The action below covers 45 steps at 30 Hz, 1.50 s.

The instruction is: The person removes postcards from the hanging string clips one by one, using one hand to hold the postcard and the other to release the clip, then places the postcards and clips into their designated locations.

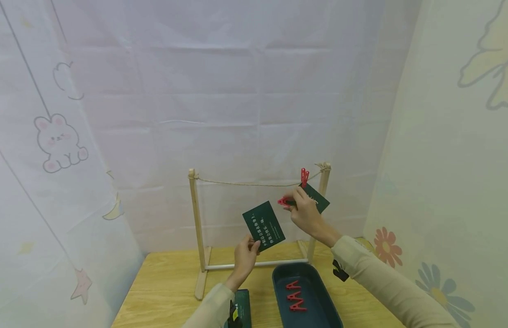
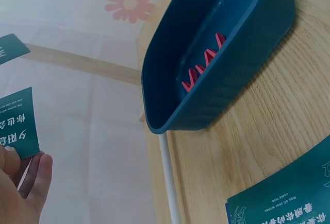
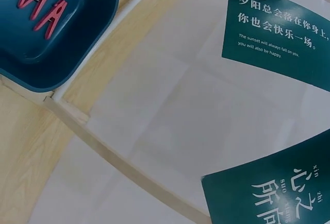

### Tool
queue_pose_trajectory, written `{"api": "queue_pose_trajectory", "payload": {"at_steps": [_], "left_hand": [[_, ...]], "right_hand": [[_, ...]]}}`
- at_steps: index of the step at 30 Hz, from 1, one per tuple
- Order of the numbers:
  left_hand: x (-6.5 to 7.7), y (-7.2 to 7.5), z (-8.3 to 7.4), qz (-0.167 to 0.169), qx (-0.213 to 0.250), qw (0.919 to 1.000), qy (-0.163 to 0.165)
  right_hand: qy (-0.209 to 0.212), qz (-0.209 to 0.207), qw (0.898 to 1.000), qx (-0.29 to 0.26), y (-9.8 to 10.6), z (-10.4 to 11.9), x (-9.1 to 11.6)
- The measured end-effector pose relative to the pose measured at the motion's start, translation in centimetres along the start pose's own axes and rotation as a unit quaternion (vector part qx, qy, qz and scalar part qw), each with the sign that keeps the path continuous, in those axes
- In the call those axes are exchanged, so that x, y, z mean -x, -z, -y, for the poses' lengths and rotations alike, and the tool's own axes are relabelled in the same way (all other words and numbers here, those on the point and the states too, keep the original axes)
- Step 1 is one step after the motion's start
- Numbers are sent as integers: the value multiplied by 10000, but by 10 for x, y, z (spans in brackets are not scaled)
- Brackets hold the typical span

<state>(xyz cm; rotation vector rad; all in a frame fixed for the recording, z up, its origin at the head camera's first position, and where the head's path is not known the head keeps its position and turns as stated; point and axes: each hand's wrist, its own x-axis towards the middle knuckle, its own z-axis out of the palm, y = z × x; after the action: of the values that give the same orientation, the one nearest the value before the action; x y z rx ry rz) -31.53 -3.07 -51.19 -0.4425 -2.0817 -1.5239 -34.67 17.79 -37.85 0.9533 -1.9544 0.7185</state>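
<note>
My left hand (image 1: pixel 246 257) pinches a dark green card (image 1: pixel 264 225) by its lower edge, thumb in front. White lettering on this card shows in the right wrist view. To the right and a little higher, my right hand (image 1: pixel 307 216) holds a small red clothespin (image 1: pixel 283 201) between its fingertips, pointing toward the card but apart from it. Behind the right hand a second green card (image 1: pixel 319 199) hangs tilted from the twine (image 1: pixel 250 184), with another red clothespin (image 1: pixel 304 176) at its upper corner. The right hand covers part of that card.
A wooden frame (image 1: pixel 196 218) carries the twine between two posts. In front stands a dark blue tray (image 1: pixel 319 291) with three red clothespins (image 1: pixel 295 296) inside. A stack of green cards (image 1: pixel 243 307) lies on the wooden table (image 1: pixel 164 282), left of the tray. Paper-like walls enclose the back and sides.
</note>
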Motion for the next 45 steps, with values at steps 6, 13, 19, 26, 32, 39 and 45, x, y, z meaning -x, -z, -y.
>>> {"api": "queue_pose_trajectory", "payload": {"at_steps": [6,13,19,26,32,39,45], "left_hand": [[2,3,5,83,-173,9997,140],[5,8,6,251,-222,9988,355],[6,12,10,361,-88,9977,571],[12,20,17,494,-42,9963,703],[15,30,25,551,-10,9950,837],[17,41,33,567,-71,9940,927],[20,49,36,494,-226,9931,1039]], "right_hand": [[-92,30,9999,-98,-1,1,5],[128,-39,9999,-55,-7,1,14],[80,33,9999,90,-9,2,21],[-33,300,9995,57,-10,2,33],[-43,490,9985,226,-13,-1,45],[94,498,9986,158,-18,-6,56],[136,555,9984,17,-23,-7,64]]}}
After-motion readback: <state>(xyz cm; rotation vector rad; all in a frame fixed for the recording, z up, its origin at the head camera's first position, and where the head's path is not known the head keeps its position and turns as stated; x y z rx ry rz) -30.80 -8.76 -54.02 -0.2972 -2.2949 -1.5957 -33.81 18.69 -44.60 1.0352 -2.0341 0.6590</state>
